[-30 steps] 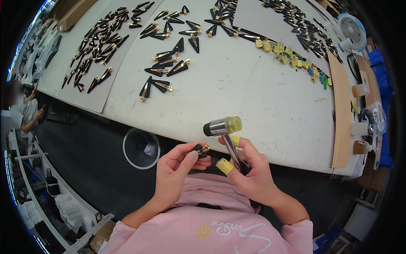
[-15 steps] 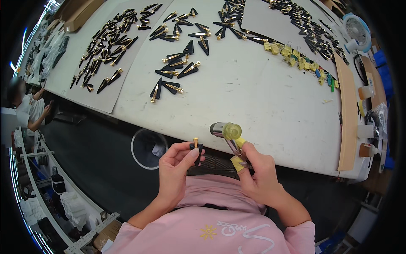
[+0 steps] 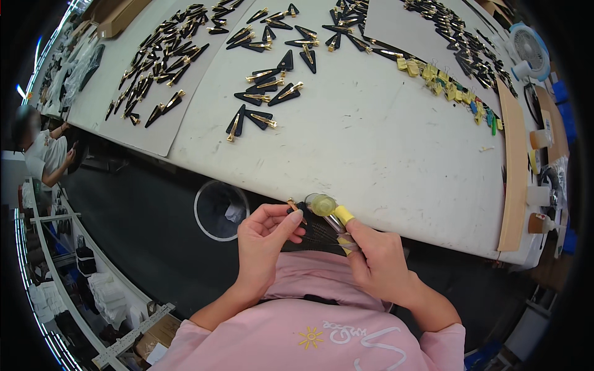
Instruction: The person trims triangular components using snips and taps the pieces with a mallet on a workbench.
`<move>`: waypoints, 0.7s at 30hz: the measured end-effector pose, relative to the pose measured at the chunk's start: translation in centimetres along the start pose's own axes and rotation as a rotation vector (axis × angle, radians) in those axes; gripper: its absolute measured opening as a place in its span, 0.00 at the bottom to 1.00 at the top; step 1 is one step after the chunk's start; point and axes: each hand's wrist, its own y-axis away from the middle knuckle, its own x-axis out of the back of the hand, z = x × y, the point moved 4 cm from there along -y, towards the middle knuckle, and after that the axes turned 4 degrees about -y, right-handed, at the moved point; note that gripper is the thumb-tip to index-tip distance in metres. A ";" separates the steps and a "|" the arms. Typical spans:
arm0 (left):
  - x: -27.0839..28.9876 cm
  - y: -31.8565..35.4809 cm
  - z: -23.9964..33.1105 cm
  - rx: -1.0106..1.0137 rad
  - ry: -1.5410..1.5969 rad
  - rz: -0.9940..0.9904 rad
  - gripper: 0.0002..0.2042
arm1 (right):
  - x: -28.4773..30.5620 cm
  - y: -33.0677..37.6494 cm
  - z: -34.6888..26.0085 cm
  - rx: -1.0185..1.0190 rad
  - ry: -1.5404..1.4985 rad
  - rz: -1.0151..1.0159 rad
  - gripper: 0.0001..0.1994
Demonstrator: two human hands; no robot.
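My left hand (image 3: 267, 238) pinches a small black hair clip (image 3: 301, 207) with gold metal parts between thumb and fingers, above my lap at the table's front edge. My right hand (image 3: 378, 253) has yellow wrapping on the thumb and forefinger tips. It grips a shiny metal tool with a rounded, see-through yellow-green end (image 3: 323, 204); its exact kind is not clear. That end lies close beside the clip; whether they touch I cannot tell. Several loose black triangular hair clips (image 3: 267, 119) with gold prongs are spread on the white table (image 3: 346, 154) beyond my hands.
Grey boards (image 3: 176, 117) bear many more clips at left and far right. Yellow-wrapped pieces (image 3: 433, 80) line a board edge. A fan (image 3: 530, 52) and small bottles (image 3: 538, 196) stand at right. Below the table is a round bin (image 3: 198, 213); a person (image 3: 46, 151) sits far left.
My hands have come closer together. The clip has tilted, and the tool has moved left and down toward it. The table scene has shifted slightly right in view.
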 end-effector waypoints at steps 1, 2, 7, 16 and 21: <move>0.1 0.0 0.0 -0.006 -0.017 -0.007 0.05 | 0.2 -0.2 -0.2 -0.009 -0.011 0.006 0.15; 0.1 -0.1 -0.1 -0.011 -0.035 -0.015 0.05 | 0.3 -0.3 -0.2 -0.019 -0.021 0.012 0.16; 0.0 -0.4 0.2 -0.042 -0.055 -0.023 0.05 | 0.6 -0.9 -0.1 0.009 -0.038 -0.012 0.17; 0.1 -0.5 0.4 -0.052 -0.062 -0.028 0.05 | 0.9 -1.9 -0.9 0.064 0.115 -0.071 0.21; 0.1 -0.6 0.5 -0.058 -0.056 -0.043 0.06 | 0.3 -1.6 -0.6 0.075 0.201 -0.137 0.22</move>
